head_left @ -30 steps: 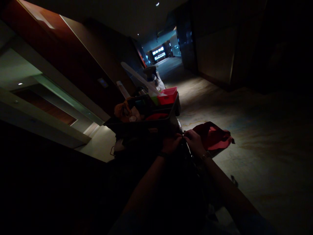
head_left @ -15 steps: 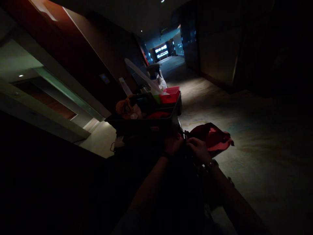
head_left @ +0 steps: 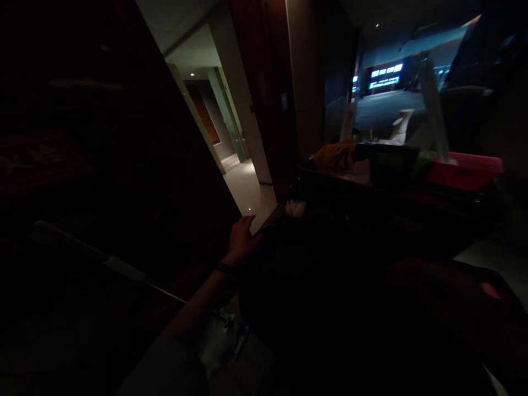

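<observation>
**Inspector A:** One hand only is visible: the left hand, at the near left corner of the dark cart. The fingers lie flat and loosely spread along the cart's dark edge, resting on it and not curled around anything that I can make out.

**Inspector B:** And the right hand?

**A:** Not in view. The lower right, nearer than the cart, is almost black; only a dull red mass shows there, its form unclear.

**B:** What sits on the cart?

**A:** On its top, an orange cloth toward the left end and a red bin toward the right end, cut partly by shadow. A pale upright handle rises behind the bin. Other contents are too dark to identify.

**B:** Left of the cart?

**A:** A lit doorway with pale floor beyond; everything further left is in darkness.
</observation>
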{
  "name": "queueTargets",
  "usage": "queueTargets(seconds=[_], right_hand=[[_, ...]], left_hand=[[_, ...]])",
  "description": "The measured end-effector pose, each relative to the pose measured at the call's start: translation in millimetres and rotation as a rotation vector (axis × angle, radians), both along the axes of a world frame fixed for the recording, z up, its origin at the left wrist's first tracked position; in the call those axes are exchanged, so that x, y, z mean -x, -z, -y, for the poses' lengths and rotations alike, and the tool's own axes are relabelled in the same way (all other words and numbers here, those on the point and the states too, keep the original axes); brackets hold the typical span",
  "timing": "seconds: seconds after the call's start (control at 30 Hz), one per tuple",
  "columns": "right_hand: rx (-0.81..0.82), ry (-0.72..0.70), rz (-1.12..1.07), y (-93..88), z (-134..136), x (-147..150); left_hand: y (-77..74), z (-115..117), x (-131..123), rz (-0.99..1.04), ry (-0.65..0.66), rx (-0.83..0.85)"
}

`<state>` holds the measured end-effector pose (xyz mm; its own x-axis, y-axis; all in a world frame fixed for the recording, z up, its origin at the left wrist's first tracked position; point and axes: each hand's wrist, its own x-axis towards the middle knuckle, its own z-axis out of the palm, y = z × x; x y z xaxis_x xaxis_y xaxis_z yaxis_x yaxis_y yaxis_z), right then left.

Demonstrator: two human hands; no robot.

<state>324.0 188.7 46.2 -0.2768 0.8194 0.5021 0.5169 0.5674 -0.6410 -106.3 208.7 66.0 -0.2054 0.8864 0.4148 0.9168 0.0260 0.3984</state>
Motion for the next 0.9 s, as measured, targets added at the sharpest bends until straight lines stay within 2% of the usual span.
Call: queueTargets(seconds=[0.07, 0.1, 0.17, 0.2, 0.27, 0.3, 0.37, 0.43, 0.5, 0.6, 0.67, 0.77, 0.83, 0.9], right_hand=[[-0.025, -0.162, 0.053, -18.1, -27, 60], [-0.048, -0.225, 0.081, -24.4, -42, 91], [-0.080, -0.301, 0.170, -31.2, -73, 150], [-0.075, -0.314, 0.234, -32.5, -86, 177], [-0.011, -0.340, 0.381, -33.7, -108, 220], [0.035, -0.356, 0.442, -34.9, -115, 236], [0.102, -0.376, 0.484, -40.4, -122, 257], [0.165, -0.358, 0.424, -49.9, -122, 267], [0.265, -0.324, 0.318, -61.0, -118, 269], [0.459, -0.288, 0.202, -75.2, -109, 267], [0.506, -0.269, 0.202, -83.6, -99, 266], [0.417, -0.298, 0.286, -99.1, -74, 266], [0.285, -0.322, 0.336, -110.4, -49, 265], [0.160, -0.288, 0.389, -117.9, -22, 262]], left_hand=[[23.7, -22, 30, 0.076, 0.009, 0.087], [33.1, -31, 38, 0.185, 0.038, 0.116], [42.2, -43, 46, 0.564, 0.111, 0.142], [41.3, -45, 48, 0.810, 0.152, 0.151], [29.8, -45, 51, 1.273, 0.261, 0.179], [20.8, -44, 53, 1.436, 0.324, 0.207], [1.3, -40, 59, 1.619, 0.430, 0.293], [-13.6, -38, 65, 1.682, 0.504, 0.390], [-18.8, -41, 72, 1.686, 0.556, 0.489], [-10.2, -51, 81, 1.527, 0.603, 0.564], [-2.1, -56, 86, 1.333, 0.627, 0.526], [-3.3, -50, 94, 1.220, 0.680, 0.542], [-14.2, -36, 100, 1.239, 0.718, 0.650], [-26.0, -22, 106, 1.197, 0.744, 0.692]])
